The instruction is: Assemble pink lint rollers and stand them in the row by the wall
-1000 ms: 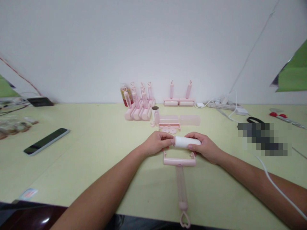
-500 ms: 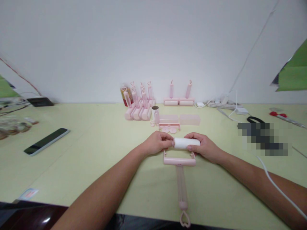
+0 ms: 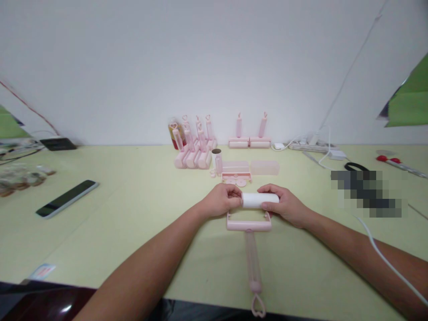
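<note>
My right hand [image 3: 284, 204] wraps round the right end of a white lint roll [image 3: 256, 200], thumb in front and fingers behind. At the roll's left end, my left hand [image 3: 224, 199] has its fingertips pinched against the rim; a thin pinkish edge shows there, and I cannot make out whether it is a cap. Just below the roll, a pink lint roller frame [image 3: 249, 225] lies flat on the table, its two arms towards the hands. Its clear pink handle [image 3: 253, 258] points at me and ends in a heart-shaped loop [image 3: 258, 306].
Beyond the hands lie round pink discs [image 3: 240, 182], another pink frame [image 3: 236, 176], clear covers [image 3: 265, 167] and a cardboard-cored roll [image 3: 216, 153]. Several finished-looking lint rollers [image 3: 192, 158] stand behind. A phone [image 3: 67, 198] lies left; a white cable [image 3: 377, 249] crosses my right forearm.
Both hands keep their hold on the lint roll, almost still. The view has shifted very slightly; nothing has been picked up or let go.
</note>
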Demonstrator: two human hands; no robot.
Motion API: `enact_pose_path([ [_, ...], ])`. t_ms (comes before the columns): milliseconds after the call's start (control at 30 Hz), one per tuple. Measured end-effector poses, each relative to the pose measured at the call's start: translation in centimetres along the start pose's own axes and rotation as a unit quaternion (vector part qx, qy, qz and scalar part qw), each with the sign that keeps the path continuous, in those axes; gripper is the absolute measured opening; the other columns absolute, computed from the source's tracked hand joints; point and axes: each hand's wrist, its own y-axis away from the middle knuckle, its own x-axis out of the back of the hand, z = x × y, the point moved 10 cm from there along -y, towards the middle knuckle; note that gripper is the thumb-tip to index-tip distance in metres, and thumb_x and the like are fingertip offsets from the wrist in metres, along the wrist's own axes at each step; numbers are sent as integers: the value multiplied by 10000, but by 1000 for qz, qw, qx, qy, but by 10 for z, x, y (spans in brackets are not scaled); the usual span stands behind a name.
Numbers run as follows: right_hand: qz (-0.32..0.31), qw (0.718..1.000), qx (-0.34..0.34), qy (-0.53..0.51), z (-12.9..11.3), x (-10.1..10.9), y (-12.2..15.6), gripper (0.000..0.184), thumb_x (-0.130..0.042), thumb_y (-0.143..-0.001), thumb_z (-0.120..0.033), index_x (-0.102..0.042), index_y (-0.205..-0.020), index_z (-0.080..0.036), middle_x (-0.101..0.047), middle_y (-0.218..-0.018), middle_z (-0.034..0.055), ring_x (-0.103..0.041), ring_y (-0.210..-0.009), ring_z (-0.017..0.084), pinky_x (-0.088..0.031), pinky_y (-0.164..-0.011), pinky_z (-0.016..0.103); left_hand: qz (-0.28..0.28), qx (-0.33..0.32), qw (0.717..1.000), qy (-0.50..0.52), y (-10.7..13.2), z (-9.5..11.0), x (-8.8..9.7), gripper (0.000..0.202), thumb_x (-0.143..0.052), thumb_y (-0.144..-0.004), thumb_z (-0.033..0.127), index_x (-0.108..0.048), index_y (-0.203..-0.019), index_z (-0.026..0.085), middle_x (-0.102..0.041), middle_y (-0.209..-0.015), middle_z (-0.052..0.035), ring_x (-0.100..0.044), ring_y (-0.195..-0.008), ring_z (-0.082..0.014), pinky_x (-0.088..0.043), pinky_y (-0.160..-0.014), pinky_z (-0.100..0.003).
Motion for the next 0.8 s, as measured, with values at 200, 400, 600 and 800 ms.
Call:
enact_pose_path([
  [200, 30, 994, 0, -103, 4, 5, 0, 533, -826, -658, -339, -572, -1110, -219, -592, -943, 3, -612, -755, 159, -594, -589, 289, 11, 7, 1000, 19, -4, -8, 4, 309, -623, -677, 225, -687, -958, 113, -612, -690, 6, -467, -513, -74, -325, -464, -181],
  [400, 33, 977, -3, -210, 10, 8, -2, 433, -756, -757, -306, -573, -1143, -238, -640, -1010, 28, -680, -876, 201, -625, -727, 382, 37, 18, 998, 38, -8, -17, 14, 319, -600, -739, 274, -645, -1014, 118, -535, -607, 30, -424, -424, -63, -332, -405, -177],
  [600, 51, 968, -10, -246, 11, 13, -4, 359, -683, -831, -356, -567, -1145, -225, -676, -987, 54, -718, -796, 207, -616, -677, 364, 48, 8, 999, 22, -7, -12, 18, 317, -536, -779, 292, -622, -1029, 116, -516, -567, 32, -454, -427, -87, -374, -427, -197],
  [800, 118, 958, 6, -260, 13, 30, -6, 281, -640, -863, -361, -550, -1101, -241, -649, -846, 8, -673, -650, 153, -588, -568, 302, 71, -28, 993, -87, 2, 6, 27, 243, -628, -682, 239, -680, -899, 143, -628, -755, -15, -508, -600, -114, -385, -569, -224],
])
